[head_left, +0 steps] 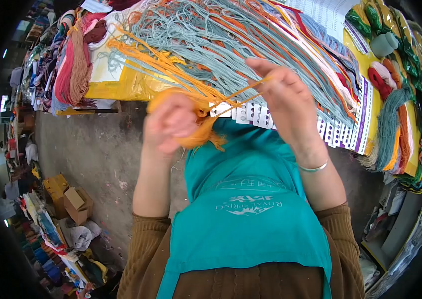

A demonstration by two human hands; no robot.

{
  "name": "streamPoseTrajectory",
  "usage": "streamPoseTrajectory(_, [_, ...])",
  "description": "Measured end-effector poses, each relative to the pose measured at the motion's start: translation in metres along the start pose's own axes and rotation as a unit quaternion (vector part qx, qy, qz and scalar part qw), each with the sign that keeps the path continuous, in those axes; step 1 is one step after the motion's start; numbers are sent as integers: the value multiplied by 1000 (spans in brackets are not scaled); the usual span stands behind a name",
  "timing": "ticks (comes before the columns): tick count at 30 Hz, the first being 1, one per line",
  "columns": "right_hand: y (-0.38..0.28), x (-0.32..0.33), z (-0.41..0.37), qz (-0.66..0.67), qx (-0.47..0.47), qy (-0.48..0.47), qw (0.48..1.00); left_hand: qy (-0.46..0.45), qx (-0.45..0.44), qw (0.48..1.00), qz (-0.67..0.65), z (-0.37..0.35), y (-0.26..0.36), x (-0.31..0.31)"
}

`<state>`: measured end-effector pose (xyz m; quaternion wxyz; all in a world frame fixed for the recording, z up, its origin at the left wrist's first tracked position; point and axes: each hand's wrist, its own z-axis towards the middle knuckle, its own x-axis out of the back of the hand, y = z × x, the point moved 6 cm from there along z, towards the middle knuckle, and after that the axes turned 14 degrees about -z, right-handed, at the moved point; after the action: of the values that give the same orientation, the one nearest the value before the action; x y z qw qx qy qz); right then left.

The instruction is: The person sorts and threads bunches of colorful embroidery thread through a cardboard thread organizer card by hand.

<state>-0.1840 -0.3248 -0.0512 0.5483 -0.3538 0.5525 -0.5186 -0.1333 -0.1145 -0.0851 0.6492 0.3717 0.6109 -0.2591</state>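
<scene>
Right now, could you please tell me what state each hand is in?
Left hand: closed on a bundle of orange yarn.
Right hand: fingers partly curled, orange strands stretched to them; exact grip cannot be told.

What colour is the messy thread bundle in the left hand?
The loose thread bundle in the left hand is bright yellow-orange, best seen in the head view.

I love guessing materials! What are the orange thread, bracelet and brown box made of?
Orange thread: probably cotton, perhaps synthetic; soft, thin, loose strands.
Bracelet: likely metal, smooth and silvery, with a shine.
Brown box: seemingly cardboard, dull, with stiff folded flaps.
</scene>
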Motion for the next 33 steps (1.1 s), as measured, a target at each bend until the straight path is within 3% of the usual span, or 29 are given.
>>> streamPoseTrajectory(1, [-13,1,3,106,-35,18,994,-32,-42,996,-74,-7,16,-7])
streamPoseTrajectory(3, [-26,11,6,255,-58,-13,965,-13,-151,982,-115,-30,58,-15])
streamPoseTrajectory(4, [-34,29,7,298,-46,-63,951,-1,-210,971,-116,-46,81,-14])
streamPoseTrajectory(8, [-90,135,3,116,2,86,990,39,-361,928,-84,-142,176,11])
streamPoseTrajectory(10, [-122,215,-7,1,17,242,970,83,-408,906,-74,-197,213,29])
streamPoseTrajectory(11, [-137,272,-12,-12,19,272,962,100,-438,890,-72,-227,230,40])
streamPoseTrajectory(12, [-156,338,-14,-22,27,198,980,104,-453,884,-55,-263,255,55])
streamPoseTrajectory(14, [-215,435,-37,-181,35,393,901,110,-482,869,-20,-324,294,80])
streamPoseTrajectory(15, [-245,519,-52,-223,79,472,849,124,-502,856,-1,-334,294,77])
streamPoseTrajectory(16, [-271,547,-64,-301,81,532,787,137,-522,842,17,-340,294,67])
streamPoseTrajectory(18, [-291,509,-66,-463,59,556,688,123,-530,837,54,-332,286,50])
streamPoseTrajectory(20, [-288,438,-49,-567,60,508,645,77,-509,855,61,-286,248,25])
streamPoseTrajectory(21, [-277,397,-35,-595,69,465,652,54,-497,864,65,-254,221,11])
streamPoseTrajectory(23, [-244,312,-12,-620,84,365,689,0,-429,901,66,-199,171,0])
streamPoseTrajectory(25, [-192,230,5,-600,78,233,761,-75,-295,952,30,-141,114,-13])
streamPoseTrajectory(27, [-130,165,11,-566,80,74,817,-90,-216,972,3,-99,65,-19])
streamPoseTrajectory(30, [-40,83,-6,-370,-44,-148,916,-9,-140,987,75,-58,6,3])
streamPoseTrajectory(32, [-10,35,-22,-249,-167,-224,927,60,-94,981,159,-31,-32,6])
streamPoseTrajectory(33, [-2,20,-27,-220,-175,-242,929,88,-77,971,208,-19,-46,4])
